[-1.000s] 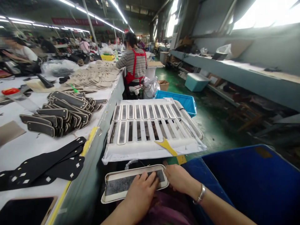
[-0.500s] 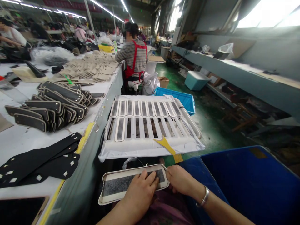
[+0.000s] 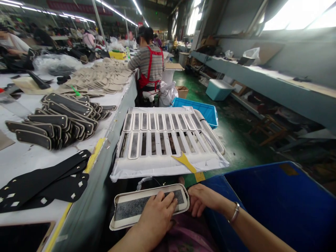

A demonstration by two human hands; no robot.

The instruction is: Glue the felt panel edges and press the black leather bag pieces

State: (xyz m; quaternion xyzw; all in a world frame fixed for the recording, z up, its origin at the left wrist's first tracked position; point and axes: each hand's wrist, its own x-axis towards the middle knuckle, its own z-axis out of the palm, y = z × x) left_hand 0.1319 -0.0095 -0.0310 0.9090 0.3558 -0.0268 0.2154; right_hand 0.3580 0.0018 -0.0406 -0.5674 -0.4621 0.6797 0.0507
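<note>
Green floor stretches down the hall that I watch from my remote seat. Nearest of the containers is a large blue bin at lower right, its inner wall marked by a brown patch. Behind a slatted white stand I see a bright blue crate, with a teal tub and a cardboard box farther off; I cannot make out their contents. Narrow panels fill the stand's far row, and one lies in the nearer row. Just before the stand, the long panel sits over the wearer's lap. The left hand spreads across its dark middle; whether that grip clamps underneath, I cannot tell. The right hand curls by the panel's right end, its pinch hidden from me. At left, a white surface carries piled dark strips, studded black pieces and beige pieces. Alongside sits a person in a red apron.
</note>
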